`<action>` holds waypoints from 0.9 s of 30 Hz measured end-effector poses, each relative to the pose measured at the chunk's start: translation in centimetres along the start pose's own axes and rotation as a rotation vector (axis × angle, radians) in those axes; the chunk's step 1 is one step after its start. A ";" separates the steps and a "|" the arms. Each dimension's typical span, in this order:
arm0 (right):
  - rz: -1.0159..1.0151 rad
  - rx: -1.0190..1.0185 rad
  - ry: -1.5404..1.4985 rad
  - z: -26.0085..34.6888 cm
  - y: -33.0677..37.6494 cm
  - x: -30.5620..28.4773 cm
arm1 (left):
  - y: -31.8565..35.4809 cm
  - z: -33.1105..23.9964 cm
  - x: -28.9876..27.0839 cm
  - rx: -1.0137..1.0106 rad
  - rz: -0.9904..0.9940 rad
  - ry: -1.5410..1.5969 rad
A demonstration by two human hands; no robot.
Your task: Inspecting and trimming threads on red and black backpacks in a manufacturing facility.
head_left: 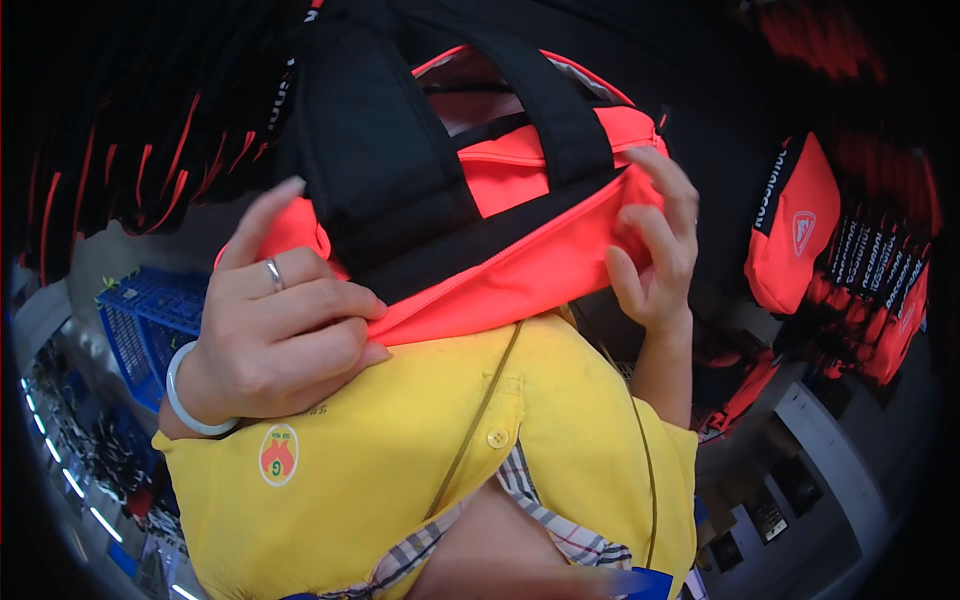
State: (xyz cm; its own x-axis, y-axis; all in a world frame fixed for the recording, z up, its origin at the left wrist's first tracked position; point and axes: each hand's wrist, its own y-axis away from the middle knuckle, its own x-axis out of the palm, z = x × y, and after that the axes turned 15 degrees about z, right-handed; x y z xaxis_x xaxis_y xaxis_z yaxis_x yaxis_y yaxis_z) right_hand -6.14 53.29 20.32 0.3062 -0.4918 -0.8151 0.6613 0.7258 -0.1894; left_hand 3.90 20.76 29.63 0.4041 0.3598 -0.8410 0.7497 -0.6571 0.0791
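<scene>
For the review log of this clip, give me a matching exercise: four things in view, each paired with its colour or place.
Things:
1. bag
2. left hand
3. crate
4. right hand

Descriptions:
A. blue, at the left, behind the wrist with a white bangle
B. orange-red with black straps, held up close to the camera
C. grips the bag's lower left edge and wears a ring
D. fingers curled on the bag's right end

Pairs: 1-B, 2-C, 3-A, 4-D

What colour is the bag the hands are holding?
The bag is bright coral-orange with black straps and panels, seen best in the head view.
</scene>
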 end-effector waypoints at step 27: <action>-0.301 -0.028 -0.142 2.3 5.4 5.6 | -2.0 10.3 6.7 -0.172 -0.057 -0.165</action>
State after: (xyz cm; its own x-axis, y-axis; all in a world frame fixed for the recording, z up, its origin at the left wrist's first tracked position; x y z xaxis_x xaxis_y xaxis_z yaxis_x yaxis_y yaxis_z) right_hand 0.68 53.34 15.97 0.1937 -0.7469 -0.6361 0.7184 0.5495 -0.4264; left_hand -0.31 17.67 18.26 0.2781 0.2712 -0.9215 0.8527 -0.5114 0.1068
